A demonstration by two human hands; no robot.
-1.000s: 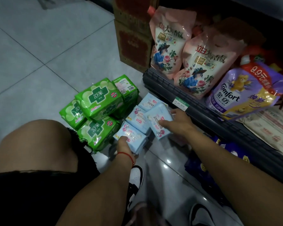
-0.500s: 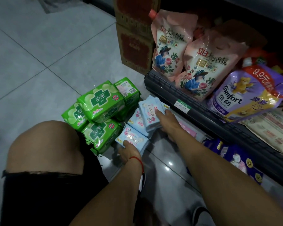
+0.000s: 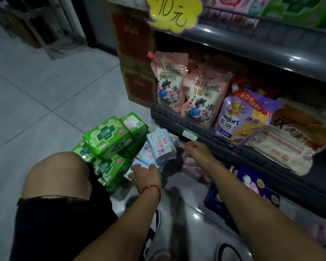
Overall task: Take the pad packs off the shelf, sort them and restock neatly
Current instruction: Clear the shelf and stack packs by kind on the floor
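- Left hand (image 3: 146, 176): fingers spread flat, resting on the lowest pale blue plastic pad pack (image 3: 137, 166) on the grey tiled floor (image 3: 45, 95)
- Right hand (image 3: 198, 152): fingers loosely extended, holding nothing; just beside the stacked pale blue pad packs (image 3: 161, 146)
- Green plastic pad packs (image 3: 109, 140): piled left of the blue ones; below the dark metal shelf (image 3: 177, 119)

Non-task stock, lower shelf

Two pink refill pouches (image 3: 184, 91) stand upright at shelf front, touching. Purple Comfort pouch (image 3: 247, 117) just right of them, leaning; beige bag (image 3: 290, 140) lies beside it. Yellow price tag (image 3: 174, 13) "10元" hangs above. Brown cartons (image 3: 135, 59) stacked left of rack on grey tile floor (image 3: 36, 95).
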